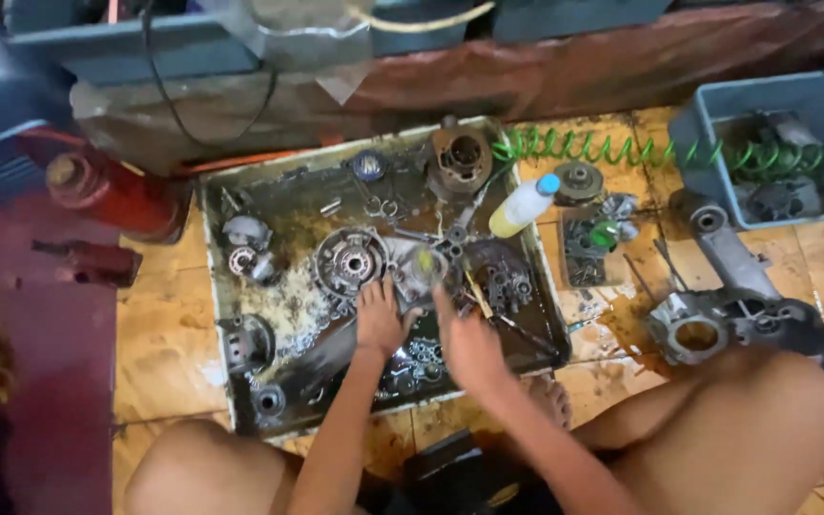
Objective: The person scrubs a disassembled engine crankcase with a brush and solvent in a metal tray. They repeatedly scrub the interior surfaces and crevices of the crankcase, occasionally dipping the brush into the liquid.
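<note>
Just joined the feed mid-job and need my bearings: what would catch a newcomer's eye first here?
First, the oily metal tray on the tiled floor, crowded with engine parts, with both hands at its middle: the left hand and right hand work a small blurred part. Next, a bright green coiled hose runs from the tray's far corner to a grey bin at right, past a yellow bottle.

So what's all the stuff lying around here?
metal tray: one, grimy, on the tiled floor, full of oily engine parts
round cylinder part: one, rusty brown, tray's far corner
plastic bottle: one, yellowish with blue cap, tray's right edge
coiled hose: one, green, runs right into the bin
plastic bin: one, grey-blue, far right
engine casing: one, grey, floor right
jack: one, red, left
left hand, right hand: bare, over tray's middle
</note>
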